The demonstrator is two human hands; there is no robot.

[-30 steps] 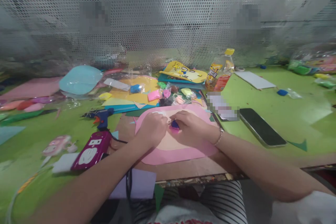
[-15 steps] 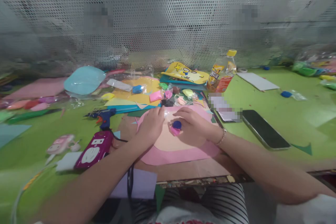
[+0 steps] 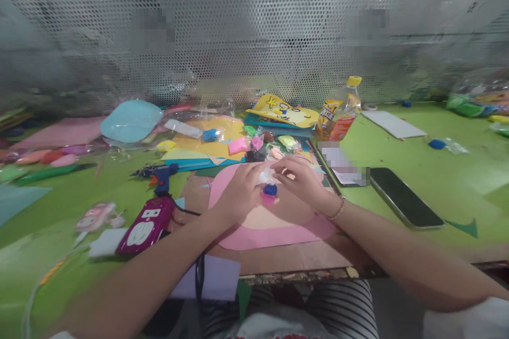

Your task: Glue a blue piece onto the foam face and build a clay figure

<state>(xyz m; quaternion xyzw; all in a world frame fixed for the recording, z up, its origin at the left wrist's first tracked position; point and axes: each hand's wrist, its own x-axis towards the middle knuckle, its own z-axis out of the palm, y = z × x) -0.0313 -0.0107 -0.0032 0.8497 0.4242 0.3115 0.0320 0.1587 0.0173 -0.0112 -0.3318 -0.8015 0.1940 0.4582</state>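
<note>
On a pink sheet with a cream centre (image 3: 274,233), my left hand (image 3: 243,190) and my right hand (image 3: 304,183) meet, fingers bent inward. Between the fingertips of both is a small whitish piece (image 3: 265,176), shiny like a plastic wrapper; what it contains is not clear. Just below it, a dark blue lump of modelling clay (image 3: 271,189) sits against a flat pink clay piece (image 3: 269,199) on the cream area. Part of the left thumb and some fingers are hidden.
A glue gun (image 3: 161,176) and a purple device (image 3: 146,225) with a black cable are at left. Small clay packets (image 3: 238,145) lie behind the hands. At right are a bottle (image 3: 340,111), a phone (image 3: 403,198) and a white board (image 3: 394,124).
My fingertips have come closer together around the whitish piece, which has shifted right with my left hand. The blue lump looks less round than before. The view has moved slightly.
</note>
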